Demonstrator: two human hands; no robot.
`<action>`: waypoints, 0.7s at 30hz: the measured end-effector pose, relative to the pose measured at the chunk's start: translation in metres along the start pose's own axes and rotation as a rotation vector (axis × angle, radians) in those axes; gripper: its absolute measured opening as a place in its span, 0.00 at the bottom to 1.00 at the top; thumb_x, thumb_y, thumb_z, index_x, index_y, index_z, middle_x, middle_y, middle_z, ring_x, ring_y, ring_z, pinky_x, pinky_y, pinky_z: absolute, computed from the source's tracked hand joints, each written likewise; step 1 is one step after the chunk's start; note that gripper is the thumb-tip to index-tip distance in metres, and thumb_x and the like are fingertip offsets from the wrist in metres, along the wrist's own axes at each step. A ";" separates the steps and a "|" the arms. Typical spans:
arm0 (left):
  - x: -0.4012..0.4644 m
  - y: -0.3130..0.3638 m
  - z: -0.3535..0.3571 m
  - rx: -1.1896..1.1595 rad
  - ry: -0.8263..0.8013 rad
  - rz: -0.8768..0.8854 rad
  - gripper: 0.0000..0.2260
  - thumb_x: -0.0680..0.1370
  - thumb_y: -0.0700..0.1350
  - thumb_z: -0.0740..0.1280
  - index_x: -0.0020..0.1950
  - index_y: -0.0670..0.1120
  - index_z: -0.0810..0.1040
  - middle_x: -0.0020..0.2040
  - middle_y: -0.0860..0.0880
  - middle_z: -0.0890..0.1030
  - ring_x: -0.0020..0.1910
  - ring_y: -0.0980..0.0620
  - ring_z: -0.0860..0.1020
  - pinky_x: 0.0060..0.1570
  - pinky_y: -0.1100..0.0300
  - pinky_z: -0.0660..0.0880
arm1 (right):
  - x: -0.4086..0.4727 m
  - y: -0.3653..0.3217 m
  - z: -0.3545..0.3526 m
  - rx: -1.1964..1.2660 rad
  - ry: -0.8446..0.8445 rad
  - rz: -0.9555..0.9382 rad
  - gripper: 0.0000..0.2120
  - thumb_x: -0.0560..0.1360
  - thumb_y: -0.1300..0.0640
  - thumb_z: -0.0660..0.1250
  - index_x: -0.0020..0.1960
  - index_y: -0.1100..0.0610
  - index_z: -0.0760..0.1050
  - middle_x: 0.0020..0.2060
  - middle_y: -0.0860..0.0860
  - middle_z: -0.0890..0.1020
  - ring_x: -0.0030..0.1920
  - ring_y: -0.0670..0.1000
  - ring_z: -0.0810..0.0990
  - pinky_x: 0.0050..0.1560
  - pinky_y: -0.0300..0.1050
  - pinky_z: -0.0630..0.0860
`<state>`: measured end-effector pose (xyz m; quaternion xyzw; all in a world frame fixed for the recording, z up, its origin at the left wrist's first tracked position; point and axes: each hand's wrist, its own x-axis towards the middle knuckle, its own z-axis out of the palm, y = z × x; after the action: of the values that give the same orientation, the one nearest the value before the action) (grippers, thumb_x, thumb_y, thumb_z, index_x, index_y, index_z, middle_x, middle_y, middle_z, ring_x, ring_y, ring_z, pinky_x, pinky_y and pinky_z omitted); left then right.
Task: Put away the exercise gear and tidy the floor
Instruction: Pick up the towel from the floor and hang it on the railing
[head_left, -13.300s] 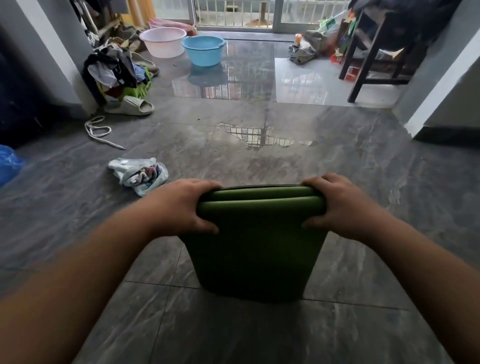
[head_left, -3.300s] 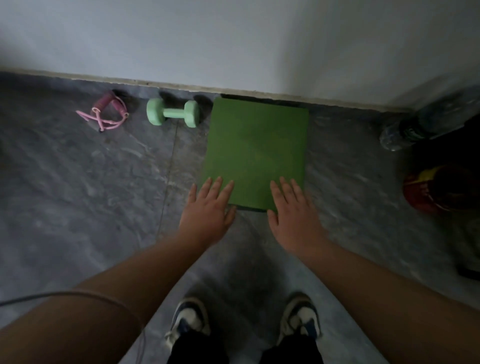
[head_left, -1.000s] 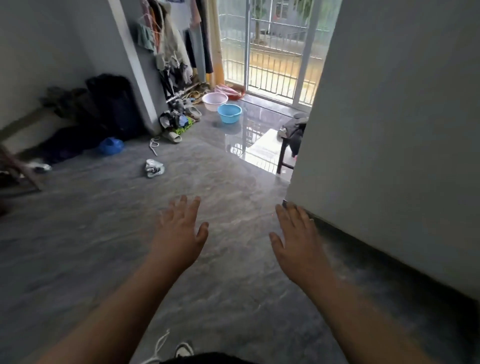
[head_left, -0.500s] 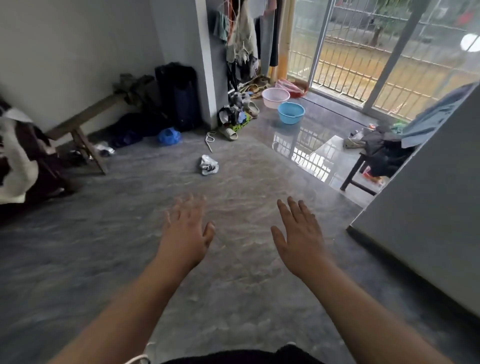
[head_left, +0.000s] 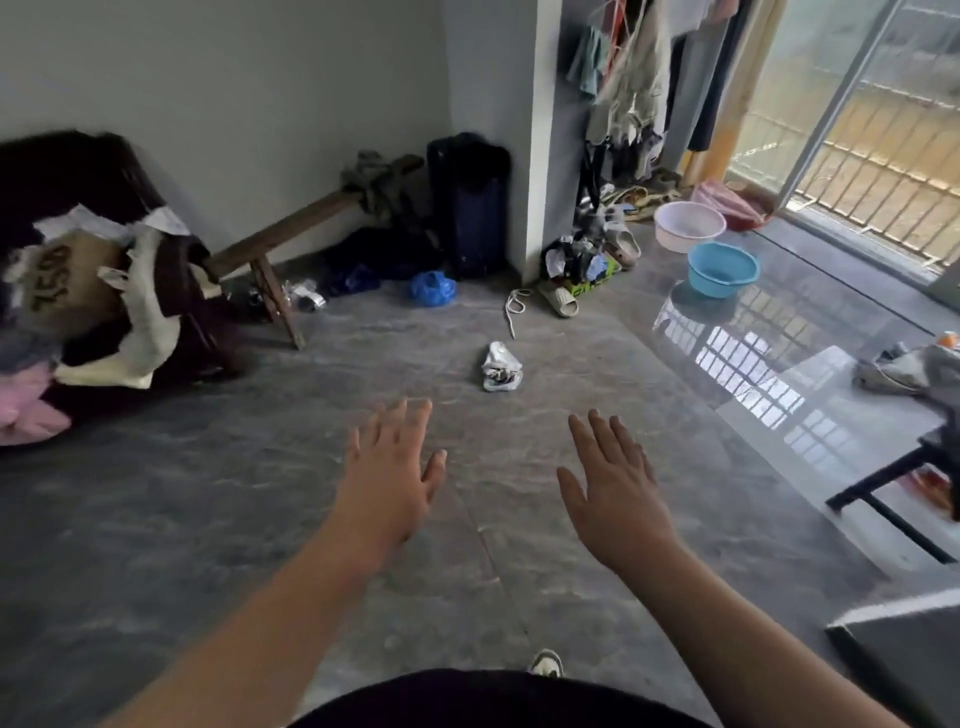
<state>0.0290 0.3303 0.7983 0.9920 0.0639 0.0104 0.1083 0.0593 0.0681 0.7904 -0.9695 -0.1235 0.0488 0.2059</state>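
The grey tiled floor (head_left: 260, 519) stretches out ahead of me, glossy and reflective on the right near the glass sliding door (head_left: 852, 104). On my left a dark chair (head_left: 78, 171) is heaped with clothes, and a wooden bench (head_left: 280, 239) leans along the wall beside a dark suitcase (head_left: 467, 208). Past the pillar sit a pink basin (head_left: 688, 226) and a blue basin (head_left: 722, 267), with a pile of shoes (head_left: 582, 260) and a loose sandal (head_left: 558, 301) close by. A blue plastic bag (head_left: 431, 288) lies near the suitcase.

No exercise gear is in view here, so I judge what remains is floor litter: the crumpled white bag (head_left: 501, 366) lying just ahead of me and the white cord (head_left: 514, 306) beyond it.

My left hand (head_left: 387, 483) and right hand (head_left: 615, 488) are both stretched forward, palms down, fingers straight and spread, holding nothing and touching nothing.

The risks as I see them: the shiny patch to the right looks as though it could be slick, so a hurried step could slip; the thin cord could tangle a foot if I walk over it; and the limp bag may spill its contents if I lift it by one corner.
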 end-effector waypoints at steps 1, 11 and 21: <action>0.018 -0.002 -0.001 -0.003 0.014 -0.014 0.30 0.79 0.59 0.51 0.80 0.51 0.55 0.79 0.42 0.60 0.77 0.39 0.56 0.74 0.39 0.54 | 0.024 0.000 -0.001 -0.008 -0.018 -0.024 0.30 0.82 0.43 0.51 0.80 0.47 0.44 0.80 0.47 0.46 0.79 0.49 0.40 0.77 0.51 0.42; 0.196 -0.035 0.024 -0.039 0.003 -0.133 0.29 0.81 0.58 0.55 0.80 0.51 0.55 0.78 0.42 0.61 0.77 0.38 0.58 0.73 0.40 0.58 | 0.234 -0.008 0.007 -0.028 -0.114 -0.101 0.30 0.82 0.43 0.50 0.80 0.47 0.44 0.80 0.47 0.45 0.79 0.49 0.39 0.78 0.54 0.43; 0.463 -0.103 0.049 0.011 -0.138 -0.006 0.29 0.81 0.59 0.54 0.80 0.52 0.53 0.79 0.42 0.58 0.76 0.38 0.60 0.73 0.39 0.56 | 0.477 -0.026 0.040 -0.059 -0.159 0.001 0.31 0.82 0.43 0.52 0.80 0.47 0.44 0.80 0.47 0.44 0.79 0.49 0.38 0.78 0.53 0.41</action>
<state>0.4768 0.4790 0.7315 0.9907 0.0593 -0.0588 0.1070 0.5080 0.2306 0.7440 -0.9684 -0.1402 0.1219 0.1666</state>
